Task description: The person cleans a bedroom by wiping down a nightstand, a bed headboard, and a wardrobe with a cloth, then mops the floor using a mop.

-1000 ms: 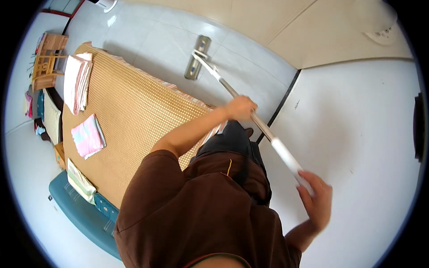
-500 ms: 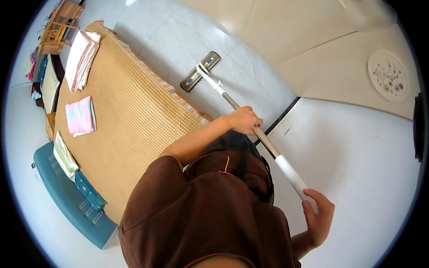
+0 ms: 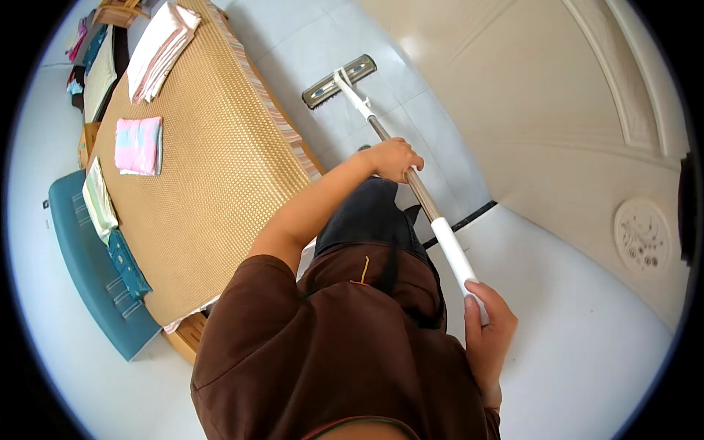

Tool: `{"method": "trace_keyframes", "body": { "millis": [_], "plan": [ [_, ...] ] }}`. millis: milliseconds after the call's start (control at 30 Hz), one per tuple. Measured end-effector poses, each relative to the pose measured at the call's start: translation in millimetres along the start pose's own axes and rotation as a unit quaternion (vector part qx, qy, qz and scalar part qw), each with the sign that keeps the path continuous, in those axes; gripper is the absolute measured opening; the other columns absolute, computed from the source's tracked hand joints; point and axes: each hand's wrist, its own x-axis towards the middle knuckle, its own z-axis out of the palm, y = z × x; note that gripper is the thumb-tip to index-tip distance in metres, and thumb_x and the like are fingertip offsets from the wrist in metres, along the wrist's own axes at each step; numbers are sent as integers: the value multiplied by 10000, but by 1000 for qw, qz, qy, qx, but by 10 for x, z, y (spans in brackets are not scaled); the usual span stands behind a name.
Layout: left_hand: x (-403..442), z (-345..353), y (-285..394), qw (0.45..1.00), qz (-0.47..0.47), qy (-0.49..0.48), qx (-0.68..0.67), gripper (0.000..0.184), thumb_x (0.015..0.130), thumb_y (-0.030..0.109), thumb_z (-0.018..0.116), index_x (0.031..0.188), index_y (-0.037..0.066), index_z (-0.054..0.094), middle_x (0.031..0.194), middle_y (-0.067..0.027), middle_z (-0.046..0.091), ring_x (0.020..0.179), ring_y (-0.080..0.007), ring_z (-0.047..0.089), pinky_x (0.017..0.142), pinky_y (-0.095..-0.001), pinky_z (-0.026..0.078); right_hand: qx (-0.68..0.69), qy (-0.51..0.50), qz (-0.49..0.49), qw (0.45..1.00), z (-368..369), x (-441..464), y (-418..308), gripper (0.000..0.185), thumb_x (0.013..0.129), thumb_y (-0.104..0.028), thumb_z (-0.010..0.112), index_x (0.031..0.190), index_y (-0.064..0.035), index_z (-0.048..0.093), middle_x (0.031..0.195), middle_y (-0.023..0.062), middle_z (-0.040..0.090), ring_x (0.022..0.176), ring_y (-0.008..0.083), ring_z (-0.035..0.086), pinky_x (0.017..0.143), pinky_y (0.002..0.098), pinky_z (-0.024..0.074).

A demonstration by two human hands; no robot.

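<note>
A long-handled mop [image 3: 424, 196] slants across the middle of the view, its flat metal head [image 3: 339, 82] on the grey tiled floor beside the bed. My left hand [image 3: 394, 159] is closed around the steel part of the pole. Lower down, my right hand [image 3: 491, 317] grips the end of the white handle sleeve [image 3: 455, 253], thumb and fingers on either side. A white joint [image 3: 356, 99] links the pole to the head. The underside of the head is mostly hidden, with a dark bristly edge showing.
To the left stands a bed with a woven mat [image 3: 213, 139], a blue headboard [image 3: 88, 271], folded bedding [image 3: 163, 51] and a pink-and-blue folded cloth [image 3: 138, 145]. A beige panelled door [image 3: 528, 95] and a white wall [image 3: 572, 315] lie on the right. A wooden chair [image 3: 121, 11] is far back.
My view has shifted, and the bed and door sit differently in it. The mop head has turned and lies higher in view. Both hands keep their hold and appear farther up and left.
</note>
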Motion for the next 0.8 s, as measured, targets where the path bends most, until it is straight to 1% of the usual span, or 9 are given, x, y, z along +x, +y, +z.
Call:
{"method": "trace_keyframes", "body": {
  "millis": [33, 167, 267, 300, 400, 500, 600, 733, 800],
  "plan": [
    [21, -82, -153, 1000, -14, -7, 0, 313, 735, 235, 714, 1023, 126, 653, 892, -87, 681, 928, -288, 626, 926, -425, 455, -4, -4, -9, 1000, 42, 162, -52, 204, 844, 16, 654, 1037, -42, 691, 972, 166, 706, 824, 307, 694, 720, 338, 539],
    [75, -529, -827, 997, -37, 60, -24, 305, 739, 225, 706, 1023, 133, 647, 911, -68, 660, 948, -291, 616, 935, -431, 449, -8, -11, -20, 1000, 264, 926, -303, 187, 848, -10, 653, 1027, -48, 689, 961, 160, 704, 804, 305, 691, 698, 344, 539],
    [62, -845, -1508, 989, -35, 142, 2, 322, 731, 206, 710, 1038, 133, 646, 939, -66, 656, 966, -297, 609, 933, -427, 448, -1, 3, -58, 998, 555, 1579, -528, 172, 848, -34, 654, 1014, -62, 689, 934, 131, 700, 772, 306, 678, 663, 360, 531],
    [22, -1011, -1711, 991, -76, 111, -10, 438, 724, 162, 718, 1151, 135, 626, 1071, -88, 641, 1015, -316, 597, 945, -434, 449, -3, 6, -79, 997, 669, 1811, -636, 168, 847, -38, 657, 1010, -66, 690, 926, 124, 699, 767, 308, 675, 658, 365, 530],
    [-148, -1380, -2291, 954, -178, 241, 30, 622, 730, 128, 730, 1320, 141, 535, 1238, -140, 577, 1085, -353, 574, 961, -448, 460, -17, -5, -117, 993, 1078, 2456, -920, 141, 852, -59, 661, 988, -73, 691, 910, 110, 695, 767, 321, 668, 654, 390, 529],
    [-351, -1665, -2579, 880, -336, 332, 53, 773, 759, 131, 739, 1451, 153, 396, 1357, -194, 484, 1154, -379, 545, 970, -457, 472, -30, 2, -153, 988, 1519, 3158, -1188, 112, 863, -88, 656, 969, -80, 691, 905, 118, 695, 781, 336, 668, 656, 422, 527],
    [-566, -1666, -2785, 847, -393, 357, 27, 819, 783, 158, 745, 1490, 152, 330, 1371, -221, 469, 1172, -391, 538, 968, -462, 481, -44, -1, -174, 984, 1933, 3924, -1332, 111, 875, -122, 644, 968, -84, 692, 897, 148, 693, 793, 349, 667, 656, 451, 520],
    [-963, -1447, -2731, 857, -414, 304, -34, 886, 790, 172, 745, 1531, 143, 260, 1379, -218, 465, 1200, -405, 526, 988, -462, 475, -8, -46, -132, 990, 2745, 4680, -1364, 175, 881, -156, 646, 1042, -108, 697, 896, 177, 693, 822, 368, 665, 710, 456, 518],
    [-1095, -1291, -2704, 860, -412, 299, -35, 905, 793, 175, 743, 1542, 145, 237, 1360, -225, 474, 1197, -412, 530, 990, -460, 476, -6, -115, -108, 987, 3126, 4931, -1192, 224, 894, -174, 638, 1109, -130, 684, 914, 189, 692, 849, 378, 662, 741, 462, 515]
  ]
}}
